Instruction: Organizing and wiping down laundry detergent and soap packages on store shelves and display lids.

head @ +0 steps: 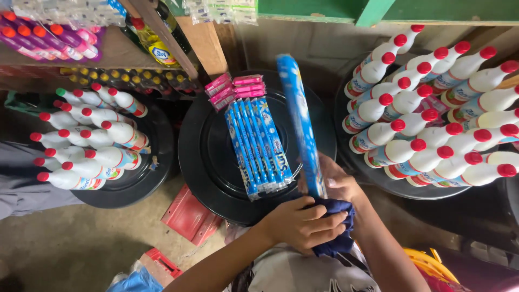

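My right hand [338, 181] grips the lower end of a long blue wrapped bar [300, 119], which stands nearly upright over the black round lid [208, 157]. My left hand [303, 223] presses a dark blue cloth [338, 235] against the bottom of that bar. Several more blue bars [257, 143] lie side by side on the lid, with a few pink packets [235, 87] at its far edge.
White bottles with red caps lie stacked on a black lid at the right [432, 124] and on another at the left [89, 140]. Wooden shelves [116, 51] with purple and yellow bottles stand behind. A red crate [189, 216] sits on the concrete floor.
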